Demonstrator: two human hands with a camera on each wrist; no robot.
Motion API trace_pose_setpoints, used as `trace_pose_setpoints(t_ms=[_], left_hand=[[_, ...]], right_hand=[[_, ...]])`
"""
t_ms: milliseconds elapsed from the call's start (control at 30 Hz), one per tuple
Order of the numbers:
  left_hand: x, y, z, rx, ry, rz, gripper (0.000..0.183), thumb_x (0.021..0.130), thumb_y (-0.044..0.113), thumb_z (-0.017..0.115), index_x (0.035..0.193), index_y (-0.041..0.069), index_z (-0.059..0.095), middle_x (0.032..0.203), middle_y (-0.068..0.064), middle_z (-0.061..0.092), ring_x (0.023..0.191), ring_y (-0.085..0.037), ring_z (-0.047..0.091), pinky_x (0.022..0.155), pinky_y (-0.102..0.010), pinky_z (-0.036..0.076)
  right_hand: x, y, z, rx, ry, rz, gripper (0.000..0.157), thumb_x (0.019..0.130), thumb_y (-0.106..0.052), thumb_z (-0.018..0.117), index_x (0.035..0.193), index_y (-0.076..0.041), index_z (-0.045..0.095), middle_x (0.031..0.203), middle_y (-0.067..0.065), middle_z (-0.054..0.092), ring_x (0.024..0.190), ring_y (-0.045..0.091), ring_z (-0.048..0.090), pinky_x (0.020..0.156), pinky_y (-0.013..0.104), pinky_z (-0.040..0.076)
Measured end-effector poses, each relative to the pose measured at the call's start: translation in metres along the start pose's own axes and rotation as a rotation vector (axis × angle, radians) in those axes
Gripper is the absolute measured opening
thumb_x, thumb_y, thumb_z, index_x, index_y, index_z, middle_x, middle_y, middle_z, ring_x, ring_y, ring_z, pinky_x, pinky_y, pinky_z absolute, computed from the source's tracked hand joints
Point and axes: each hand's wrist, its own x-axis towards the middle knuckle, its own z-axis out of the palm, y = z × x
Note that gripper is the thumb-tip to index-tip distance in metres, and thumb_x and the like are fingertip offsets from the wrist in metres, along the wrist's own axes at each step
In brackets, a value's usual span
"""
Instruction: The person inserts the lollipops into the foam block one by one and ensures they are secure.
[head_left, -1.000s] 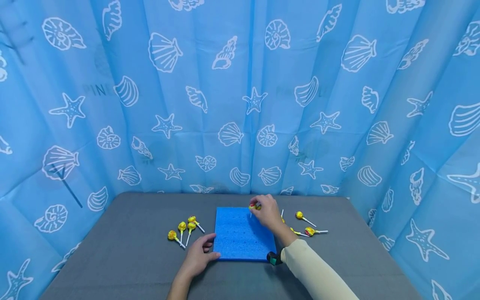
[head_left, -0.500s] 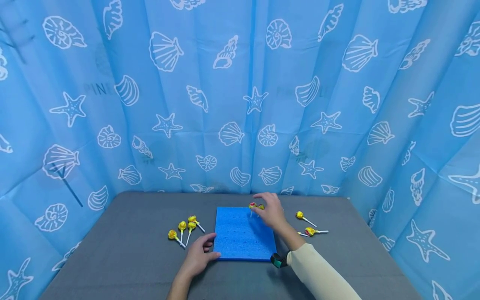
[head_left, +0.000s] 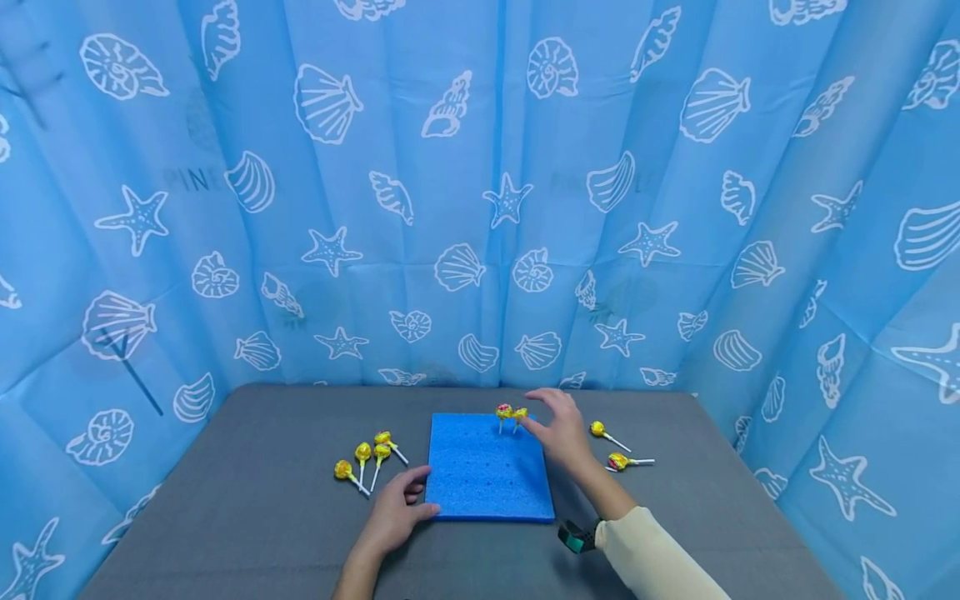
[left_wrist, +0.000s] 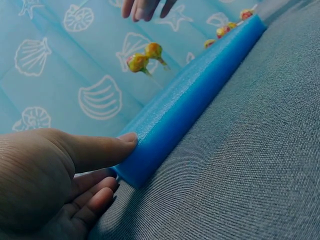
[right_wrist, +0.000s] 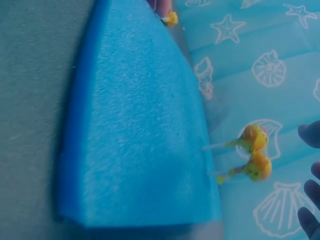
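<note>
A blue foam board (head_left: 480, 492) with rows of small holes lies on the table. Two yellow-wrapped lollipops, a left one (head_left: 504, 411) and a right one (head_left: 521, 413), stand on their sticks near its back edge. My right hand (head_left: 564, 429) is just right of them, fingers spread and holding nothing; its fingertips show apart from the candy in the right wrist view. My left hand (head_left: 396, 506) rests at the board's front left corner. There the thumb (left_wrist: 107, 151) lies against the board's edge, with the other fingers loosely bent beside the side.
Several lollipops (head_left: 363, 452) lie left of the board on the grey tabletop (head_left: 247, 508). To its right lie more, one farther back (head_left: 597, 428) and one nearer (head_left: 618, 461). A blue shell-patterned curtain (head_left: 465, 208) hangs behind the table.
The right hand has let go of the right-hand lollipop and drawn back to the right, fingers spreading. Both standing lollipops now show fully. The left hand has stayed put.
</note>
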Motion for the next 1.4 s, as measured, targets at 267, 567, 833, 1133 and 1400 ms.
trace_pose_setpoints(t_ms=[267,567,833,1133,1400], left_hand=[[-0.001,-0.001,0.0,-0.011,-0.001,0.012,0.061,0.081,0.019,0.08,0.135,0.006,0.055,0.123,-0.012,0.057,0.108,-0.029,0.056,0.091,-0.049,0.047],[0.002,-0.002,0.0,-0.005,-0.016,0.011,0.062,0.081,0.019,0.08,0.136,0.006,0.054,0.124,-0.012,0.057,0.109,-0.029,0.057,0.091,-0.049,0.047],[0.002,-0.004,-0.001,-0.01,-0.015,0.022,0.062,0.081,0.02,0.08,0.136,0.006,0.054,0.125,-0.013,0.057,0.109,-0.029,0.056,0.091,-0.049,0.047],[0.001,-0.003,-0.001,-0.006,-0.007,0.011,0.061,0.081,0.019,0.08,0.136,0.006,0.054,0.125,-0.013,0.057,0.109,-0.029,0.056,0.091,-0.049,0.047],[0.001,-0.002,0.0,-0.004,-0.012,0.006,0.061,0.082,0.02,0.079,0.136,0.007,0.054,0.125,-0.012,0.057,0.109,-0.029,0.056,0.091,-0.049,0.047]], right_hand=[[-0.016,0.008,-0.006,-0.041,-0.012,0.006,0.034,0.08,-0.005,0.08,0.112,-0.005,0.067,0.116,0.011,0.063,0.11,0.031,0.053,0.091,0.053,0.045],[-0.031,0.026,-0.006,-0.182,0.014,-0.064,0.04,0.075,-0.005,0.084,0.111,-0.007,0.068,0.116,0.01,0.063,0.107,0.03,0.054,0.088,0.051,0.047],[-0.037,0.035,-0.01,-0.242,-0.037,-0.018,0.043,0.076,-0.007,0.084,0.116,-0.008,0.067,0.12,0.01,0.062,0.11,0.031,0.054,0.091,0.052,0.045],[-0.038,0.041,-0.014,-0.286,-0.198,0.077,0.047,0.078,-0.013,0.083,0.122,-0.009,0.065,0.126,0.011,0.059,0.116,0.034,0.052,0.097,0.057,0.04],[-0.036,0.046,-0.017,-0.269,-0.326,0.158,0.048,0.082,-0.014,0.079,0.127,-0.01,0.062,0.132,0.015,0.055,0.123,0.039,0.048,0.1,0.062,0.035]])
